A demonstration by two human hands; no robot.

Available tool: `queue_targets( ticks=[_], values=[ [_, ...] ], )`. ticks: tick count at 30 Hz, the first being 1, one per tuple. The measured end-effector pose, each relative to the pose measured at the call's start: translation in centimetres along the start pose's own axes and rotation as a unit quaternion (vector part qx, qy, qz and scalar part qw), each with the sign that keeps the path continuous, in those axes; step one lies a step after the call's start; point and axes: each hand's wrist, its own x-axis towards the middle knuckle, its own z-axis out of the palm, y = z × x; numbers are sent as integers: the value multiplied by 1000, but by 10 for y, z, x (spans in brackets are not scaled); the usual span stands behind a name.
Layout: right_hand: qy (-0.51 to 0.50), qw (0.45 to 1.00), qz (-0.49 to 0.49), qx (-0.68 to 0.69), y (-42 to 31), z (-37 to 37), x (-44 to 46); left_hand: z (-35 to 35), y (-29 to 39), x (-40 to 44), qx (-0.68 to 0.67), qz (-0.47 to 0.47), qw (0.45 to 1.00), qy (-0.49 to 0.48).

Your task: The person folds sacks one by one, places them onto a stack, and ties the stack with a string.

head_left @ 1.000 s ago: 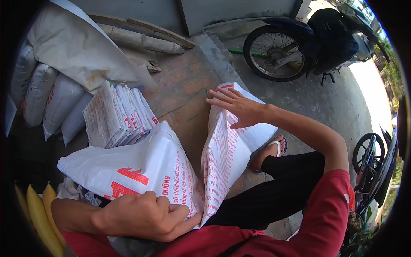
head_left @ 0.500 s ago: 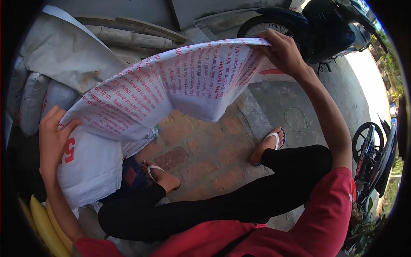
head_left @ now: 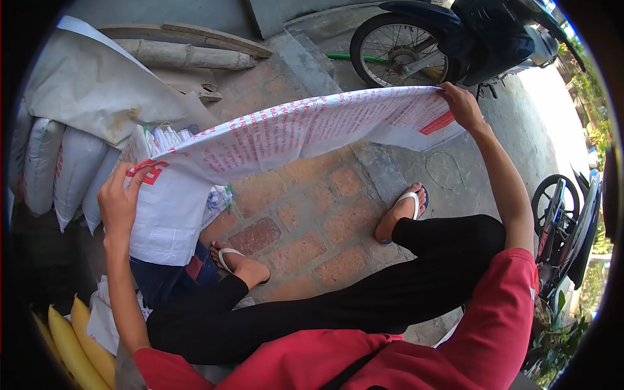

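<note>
A white woven sack with red print is stretched between my two hands above the brick floor. My left hand is closed on its left end, fingers pinching the folded upper edge near a red mark. At the other end, my right hand grips the right corner, close to a solid red printed block. The upper edge runs nearly straight from hand to hand. Below my left hand, white woven material hangs over a dark blue item; whether it belongs to the same sack I cannot tell.
Filled white sacks stand at the left under a pale sheet. Bamboo poles lie at the back. A motorbike is parked at back right, another at far right. Yellow filled bags sit at lower left.
The sack has gone from sagging and folded in the middle to pulled taut. My right hand moved right and down; my left hand shifted right. Both keep their hold.
</note>
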Motion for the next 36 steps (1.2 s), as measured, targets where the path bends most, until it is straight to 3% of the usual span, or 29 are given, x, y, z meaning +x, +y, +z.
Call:
queue_targets(
  ticks=[2,6,10,12,18,25,29,32,35,36],
  values=[
    [35,999,31,16,16,-1,-6,-5,-5,2,-24,14,1000,-9],
    [0,997,77,-30,29,-5,-24,0,-14,9,-43,71,994,-67],
    [-6,981,153,-119,39,-49,-27,13,-41,28,-68,11,989,-132],
    [17,968,196,-159,52,-63,-28,21,-51,46,-81,-25,989,-124],
    [81,922,309,-219,71,-84,-58,48,-55,112,-28,-20,993,-114],
    [139,892,393,-178,77,-101,-59,65,-20,133,-45,45,992,109],
    [154,894,396,-142,79,-92,-58,74,-11,115,-66,-55,995,53],
    [43,932,353,-65,80,-72,-40,86,-4,105,-32,-63,997,17],
    [-77,945,318,-1,51,-69,-20,88,18,95,-12,-13,996,-83],
    [-110,947,301,13,37,-72,-12,82,31,94,-29,-38,989,-142]
  ],
)
